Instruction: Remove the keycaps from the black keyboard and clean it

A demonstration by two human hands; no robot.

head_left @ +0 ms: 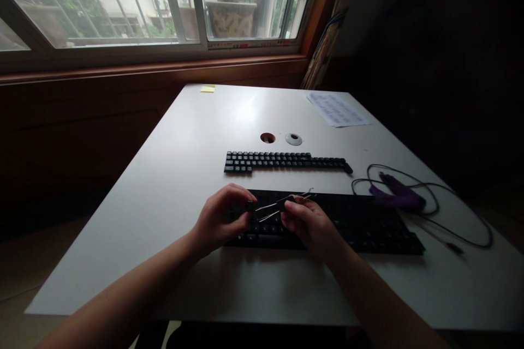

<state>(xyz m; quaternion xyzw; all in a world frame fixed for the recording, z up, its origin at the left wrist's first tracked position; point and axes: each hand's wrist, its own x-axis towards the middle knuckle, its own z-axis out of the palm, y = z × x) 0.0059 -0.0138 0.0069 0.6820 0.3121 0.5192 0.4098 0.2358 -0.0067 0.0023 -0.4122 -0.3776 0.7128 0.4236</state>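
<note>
— What takes up most of the view?

— A white table (184,174) under a window, with a black keyboard (368,223) lying across its near half, long side left to right.

— And beyond the keyboard?

— A row of loose keycaps (286,162) laid out parallel to it, with a black cable (450,218) looped at the right around a purple object (399,193) (I cannot tell what it is).

— Where are the hands?

— Both hover over the keyboard's left part. The left hand (219,221) and the right hand (309,226) face each other, fingertips close.

— What lies between them?

— A thin wire puller (272,208). Its long axis runs left to right, rising slightly toward the right, roughly in line with the keyboard. The right hand has thumb and fingers pinched together on the puller's dark middle part.

— And the left?

— Its fingertips are closed on a small dark keycap (250,206) at the puller's left end, just above the keys. That piece sits right at the left hand's fingertips, so the left hand is nearer to it; from the right hand it lies leftward along the wire.
</note>
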